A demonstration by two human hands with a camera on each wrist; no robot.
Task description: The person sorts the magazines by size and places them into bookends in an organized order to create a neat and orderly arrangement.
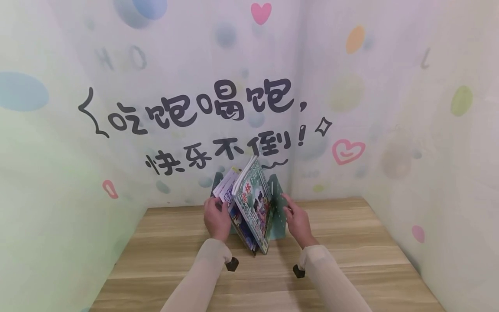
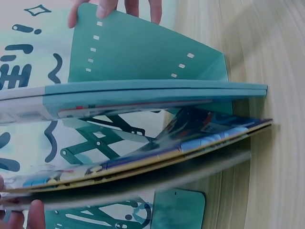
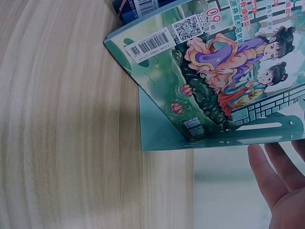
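A teal expandable book stand [image 1: 279,212] with perforated end panels and a scissor lattice stands at the back of the table. Several magazines lean in it; the front one has a green illustrated cover [image 1: 255,203]. My left hand [image 1: 218,219] pinches the top part of the thinner magazines [image 2: 143,164] on the left, thumb on one side and fingers on the other. They are tilted and spread apart from the green magazine. My right hand [image 1: 299,221] holds the edge of the stand's right panel [image 2: 143,45], a fingertip over its inner face and other fingers outside.
The stand rests on a wood-grain table [image 1: 343,260], close to the back edge. Behind it hangs a pale printed backdrop [image 1: 218,52] with dark lettering and coloured shapes. Similar walls rise at both sides.
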